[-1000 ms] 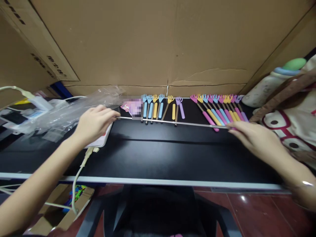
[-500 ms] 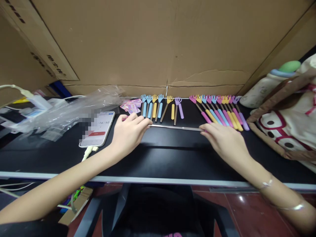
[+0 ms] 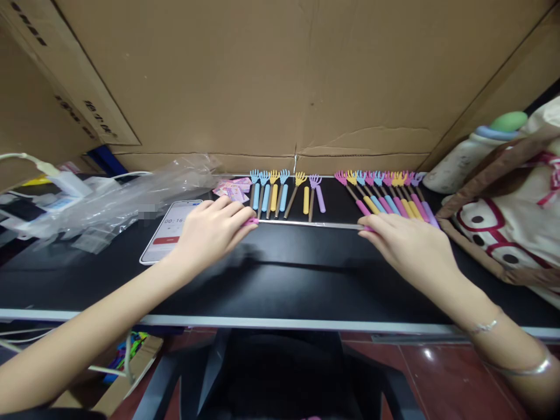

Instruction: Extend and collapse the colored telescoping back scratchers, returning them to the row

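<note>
Between my two hands a telescopic back scratcher (image 3: 308, 224) stretches level above the black desk, its thin metal rod drawn out long. My left hand (image 3: 210, 224) is closed around one pink end, a bit of which shows past the fingers. Around the other pink end my right hand (image 3: 406, 236) is closed, hiding most of it. Behind the rod lie blue, yellow and purple back scratcher heads on rods, such as a purple one (image 3: 314, 182), with loose handle sleeves like a yellow one (image 3: 305, 200). A row of assembled back scratchers (image 3: 385, 195) lies beyond my right hand.
Left of my left hand lie a phone (image 3: 164, 236) and a clear plastic bag (image 3: 131, 195). Small pink-purple cards (image 3: 231, 188) sit behind that hand. At the right are a bottle (image 3: 459, 160) and a cloth bag (image 3: 525, 233). Cardboard (image 3: 262, 76) walls the back.
My hands have moved farther apart, the left one shifting left over part of the phone, the right one slightly right. More of the pink end shows at my left fingers.
</note>
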Available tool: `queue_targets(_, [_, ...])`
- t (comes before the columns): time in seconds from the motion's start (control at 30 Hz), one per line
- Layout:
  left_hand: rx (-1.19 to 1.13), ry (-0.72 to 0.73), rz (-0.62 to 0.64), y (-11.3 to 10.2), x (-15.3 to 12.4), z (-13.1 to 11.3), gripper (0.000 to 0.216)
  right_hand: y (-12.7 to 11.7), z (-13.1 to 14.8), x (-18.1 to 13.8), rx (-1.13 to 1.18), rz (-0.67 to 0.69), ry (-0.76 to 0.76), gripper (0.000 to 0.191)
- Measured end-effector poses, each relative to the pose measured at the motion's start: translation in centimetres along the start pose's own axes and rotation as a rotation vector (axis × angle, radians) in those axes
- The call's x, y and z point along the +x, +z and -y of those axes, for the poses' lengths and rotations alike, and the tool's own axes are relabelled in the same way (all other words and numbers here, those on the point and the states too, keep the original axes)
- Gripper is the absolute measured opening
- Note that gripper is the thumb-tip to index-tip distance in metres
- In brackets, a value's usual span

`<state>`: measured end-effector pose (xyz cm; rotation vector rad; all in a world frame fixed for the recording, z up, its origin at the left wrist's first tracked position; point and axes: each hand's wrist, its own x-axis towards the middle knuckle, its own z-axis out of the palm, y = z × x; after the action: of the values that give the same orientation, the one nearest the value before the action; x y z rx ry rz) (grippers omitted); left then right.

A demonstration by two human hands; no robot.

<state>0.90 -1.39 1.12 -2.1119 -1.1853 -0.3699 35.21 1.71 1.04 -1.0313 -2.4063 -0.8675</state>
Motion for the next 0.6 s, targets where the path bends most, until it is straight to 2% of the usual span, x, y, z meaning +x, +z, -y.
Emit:
queue_targets(0.17, [0.061, 0.133, -0.087, 0.2, 0.4, 0.1, 0.025, 1.0, -0.2, -0.3, 0.003, 0.026, -0.039, 0.03])
queue_targets(0.43, [0.03, 0.075, -0.038, 0.9, 1.0, -1.9, 0.023, 1.5, 0.7, 0.8, -0.032, 0.04, -0.045, 0.033])
queue_targets(0.6, [-0.061, 0.087, 0.007, 1.2, 1.7, -3.9, 0.022, 1.4, 3.1, 2.2, 0.017, 0.074, -0.072, 0.032])
